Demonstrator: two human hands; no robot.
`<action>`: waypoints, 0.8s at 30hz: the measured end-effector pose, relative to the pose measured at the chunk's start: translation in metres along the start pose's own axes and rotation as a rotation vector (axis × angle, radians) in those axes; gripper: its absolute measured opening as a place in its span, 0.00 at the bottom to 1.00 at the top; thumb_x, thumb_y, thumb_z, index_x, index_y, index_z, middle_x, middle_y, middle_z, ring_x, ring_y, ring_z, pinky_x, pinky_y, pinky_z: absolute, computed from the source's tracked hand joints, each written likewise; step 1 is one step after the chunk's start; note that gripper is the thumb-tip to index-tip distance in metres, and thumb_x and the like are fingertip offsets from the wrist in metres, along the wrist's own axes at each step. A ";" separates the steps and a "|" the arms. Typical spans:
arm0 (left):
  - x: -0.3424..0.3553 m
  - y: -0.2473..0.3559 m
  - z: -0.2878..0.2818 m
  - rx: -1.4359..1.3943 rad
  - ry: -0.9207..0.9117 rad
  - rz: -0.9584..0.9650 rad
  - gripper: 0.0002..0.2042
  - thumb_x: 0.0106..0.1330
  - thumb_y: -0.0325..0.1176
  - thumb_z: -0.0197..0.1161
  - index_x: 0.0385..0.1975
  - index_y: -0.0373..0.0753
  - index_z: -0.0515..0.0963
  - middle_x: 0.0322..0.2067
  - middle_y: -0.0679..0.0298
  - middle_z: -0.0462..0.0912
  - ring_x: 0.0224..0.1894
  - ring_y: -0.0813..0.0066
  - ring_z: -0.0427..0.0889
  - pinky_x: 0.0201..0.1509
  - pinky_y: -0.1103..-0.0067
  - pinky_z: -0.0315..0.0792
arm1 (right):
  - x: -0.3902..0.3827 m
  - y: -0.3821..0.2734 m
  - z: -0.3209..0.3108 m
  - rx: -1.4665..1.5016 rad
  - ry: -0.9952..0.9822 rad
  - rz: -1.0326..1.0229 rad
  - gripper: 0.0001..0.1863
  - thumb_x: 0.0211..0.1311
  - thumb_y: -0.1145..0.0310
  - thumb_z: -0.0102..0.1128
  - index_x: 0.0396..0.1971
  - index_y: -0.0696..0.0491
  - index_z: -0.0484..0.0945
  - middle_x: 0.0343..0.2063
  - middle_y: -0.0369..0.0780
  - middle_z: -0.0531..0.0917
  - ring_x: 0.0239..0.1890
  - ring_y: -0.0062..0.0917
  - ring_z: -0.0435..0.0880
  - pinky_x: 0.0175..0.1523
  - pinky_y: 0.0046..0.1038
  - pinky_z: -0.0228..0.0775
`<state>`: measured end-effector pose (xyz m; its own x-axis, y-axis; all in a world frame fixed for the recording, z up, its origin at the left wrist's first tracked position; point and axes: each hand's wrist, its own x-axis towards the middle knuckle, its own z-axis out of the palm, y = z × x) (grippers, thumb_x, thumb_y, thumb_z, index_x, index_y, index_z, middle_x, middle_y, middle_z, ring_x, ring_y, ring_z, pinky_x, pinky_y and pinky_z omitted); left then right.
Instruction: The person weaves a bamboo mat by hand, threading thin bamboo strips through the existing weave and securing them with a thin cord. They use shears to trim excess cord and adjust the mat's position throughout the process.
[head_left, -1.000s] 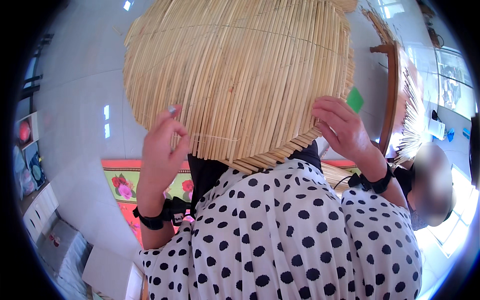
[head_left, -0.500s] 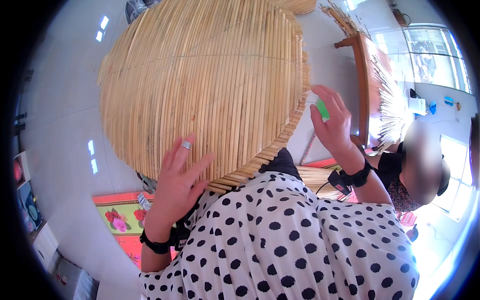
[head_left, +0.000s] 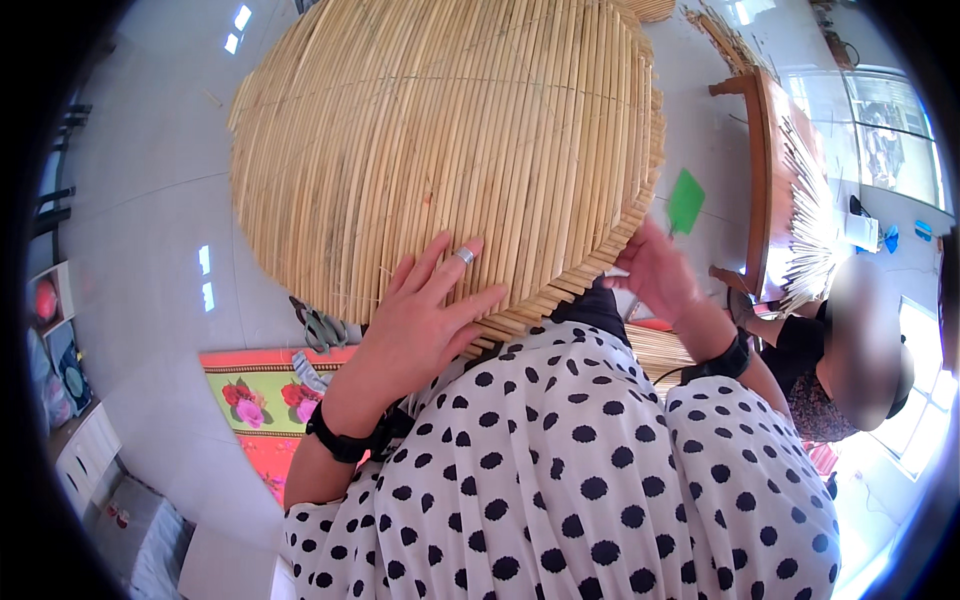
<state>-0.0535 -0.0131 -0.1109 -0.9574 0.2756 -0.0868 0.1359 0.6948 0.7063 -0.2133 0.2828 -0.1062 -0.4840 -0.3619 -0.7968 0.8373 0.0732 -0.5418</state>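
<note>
A large round mat of straight, pale reed stalks (head_left: 450, 150), laid side by side and crossed by thin stitch lines, stands tilted up in front of me. Its stepped right edge shows the cut stalk ends. My left hand (head_left: 425, 305), with a ring on one finger, rests spread on the lower part of the stalks and grips nothing. My right hand (head_left: 665, 275) is at the mat's lower right rim, fingers apart and slightly curled, blurred by motion. Nothing shows in it; whether the fingertips touch the rim I cannot tell.
A green fly swatter (head_left: 685, 200) lies beyond the right hand. At right stands a wooden table (head_left: 757, 180) with many thin sticks (head_left: 805, 220); another person (head_left: 800, 375) sits near it. A flowered cloth (head_left: 260, 405) and scissors (head_left: 322, 326) lie on the floor at left.
My right hand has moved down and left to the mat's rim, uncovering the green fly swatter. The left hand stays on the mat, now further right along it. The whole view has shifted.
</note>
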 end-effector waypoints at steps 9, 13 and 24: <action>0.000 -0.006 0.011 0.041 0.058 0.043 0.28 0.55 0.35 0.70 0.59 0.50 0.75 0.68 0.56 0.61 0.70 0.47 0.57 0.69 0.56 0.60 | -0.003 0.042 0.037 -0.068 -0.191 0.106 0.27 0.69 0.56 0.58 0.60 0.57 0.67 0.50 0.42 0.80 0.49 0.29 0.81 0.54 0.33 0.73; -0.002 -0.006 0.017 0.067 0.088 0.032 0.32 0.54 0.37 0.71 0.62 0.48 0.71 0.69 0.56 0.60 0.71 0.47 0.57 0.68 0.55 0.59 | 0.007 0.049 0.045 -0.087 -0.177 0.115 0.27 0.69 0.53 0.57 0.60 0.53 0.68 0.51 0.41 0.79 0.50 0.30 0.80 0.54 0.33 0.70; -0.018 0.041 0.020 0.224 0.132 -0.080 0.37 0.53 0.42 0.73 0.63 0.34 0.66 0.68 0.54 0.60 0.70 0.53 0.59 0.67 0.52 0.59 | 0.001 0.041 0.070 -0.006 -0.150 -0.001 0.21 0.67 0.57 0.57 0.56 0.49 0.72 0.45 0.37 0.81 0.45 0.26 0.79 0.50 0.31 0.68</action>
<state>-0.0256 0.0236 -0.0949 -0.9902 0.1351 -0.0338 0.0973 0.8444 0.5268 -0.1611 0.2205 -0.1104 -0.4408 -0.4964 -0.7478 0.8353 0.0780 -0.5442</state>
